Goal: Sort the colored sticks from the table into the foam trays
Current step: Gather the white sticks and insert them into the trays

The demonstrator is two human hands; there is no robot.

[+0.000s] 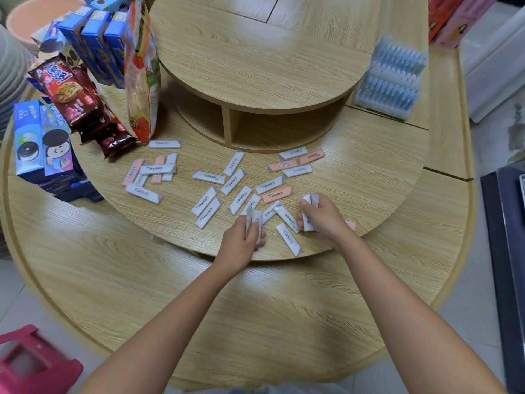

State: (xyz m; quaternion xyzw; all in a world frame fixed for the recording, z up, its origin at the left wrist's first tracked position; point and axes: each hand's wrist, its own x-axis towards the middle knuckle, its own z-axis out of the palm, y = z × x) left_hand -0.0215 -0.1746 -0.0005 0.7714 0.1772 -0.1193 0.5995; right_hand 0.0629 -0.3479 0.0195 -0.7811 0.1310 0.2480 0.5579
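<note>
both hands are curled around small bundles: the left hand point(241, 243) grips a few white sticks point(254, 219) upright between thumb and fingers, and the right hand point(322, 220) holds some more white ones against the palm. how many are in each bundle i cannot tell. many more sticks lie loose on the middle tier of the round wooden table point(369, 177), white ones mixed with pink sticks point(277, 194), and some lie across each other in the heap at the left. a bluish tray point(390, 78) leans at the far right, well apart from the hands; it is blurred, so i cannot say if it is the foam tray. snack packets point(71, 89) stand at the left.

the sticks look light and stiff, flat-sided bars in a smooth wrapper, probably a little slippery when several are pressed together, so a bundle may fan out or lose one. i judge it best to pinch each one across its long sides near the middle, with small bundles and one colour in one hand.
</note>
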